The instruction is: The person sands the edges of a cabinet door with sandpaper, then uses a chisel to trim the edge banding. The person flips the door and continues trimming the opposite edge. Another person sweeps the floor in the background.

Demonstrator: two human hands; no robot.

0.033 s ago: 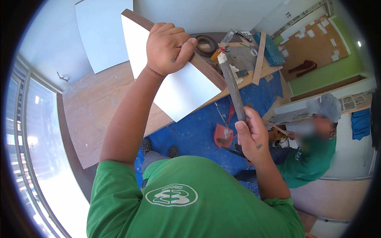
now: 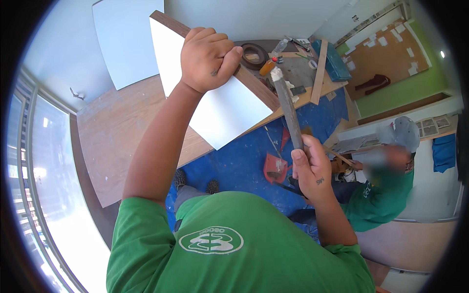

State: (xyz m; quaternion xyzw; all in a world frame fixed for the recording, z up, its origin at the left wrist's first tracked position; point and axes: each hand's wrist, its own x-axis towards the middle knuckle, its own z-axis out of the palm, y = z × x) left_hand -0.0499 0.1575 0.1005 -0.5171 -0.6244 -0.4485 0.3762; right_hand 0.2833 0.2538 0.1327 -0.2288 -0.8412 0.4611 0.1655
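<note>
A white board [image 2: 224, 115] with a dark brown wood-grain edge strip [image 2: 256, 90] stands tilted on the table in front of me. My left hand [image 2: 207, 58] is closed over its upper edge, knuckles up, hiding part of the strip. In my right hand [image 2: 311, 168] is a long grey stick [image 2: 288, 107] with a ragged whitish tip, gripped near its lower end with the thumb along it. That tip points up and away, close to the right end of the strip; whether the two touch I cannot tell.
The wooden table [image 2: 122, 132] holds a dark tape roll [image 2: 254, 56], an orange bottle [image 2: 267, 67], a clear bottle [image 2: 280, 46], a wood strip [image 2: 319, 73] and a teal case [image 2: 337, 63]. A red dustpan [image 2: 274, 168] lies on blue floor sheeting. A co-worker [image 2: 386, 195] in green sits at right.
The stick's tip has shifted slightly to the right and toward me. My left hand and the board look nearly unmoved.
</note>
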